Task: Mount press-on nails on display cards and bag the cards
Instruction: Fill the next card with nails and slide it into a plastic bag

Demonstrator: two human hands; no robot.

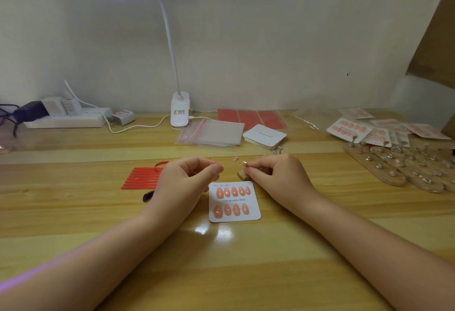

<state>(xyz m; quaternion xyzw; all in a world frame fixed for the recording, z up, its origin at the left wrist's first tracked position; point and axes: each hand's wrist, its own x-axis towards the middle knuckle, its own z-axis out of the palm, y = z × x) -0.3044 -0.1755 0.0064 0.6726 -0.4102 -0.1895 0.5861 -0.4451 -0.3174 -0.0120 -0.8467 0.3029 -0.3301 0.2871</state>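
A white display card [254,208] printed "Handmade Nail" lies on the wooden table in front of me. It carries five pink nails in the top row and four below. My right hand [275,175] pinches a small metal nail holder [245,163] just above the card's top right corner, beside a small wooden block [242,175]. My left hand [187,180] hovers at the card's top left, fingers curled and thumb against the forefinger; I see nothing between them. One loose pink nail [235,158] lies just beyond both hands.
Behind the hands are clear zip bags [214,133], a stack of blank cards [264,135] and red adhesive sheets [251,118]. Red strips [142,178] lie at left. Finished cards [349,128] and wooden boards with metal holders [394,165] fill the right. Lamp base [179,112] and power strip [66,119] stand at the back.
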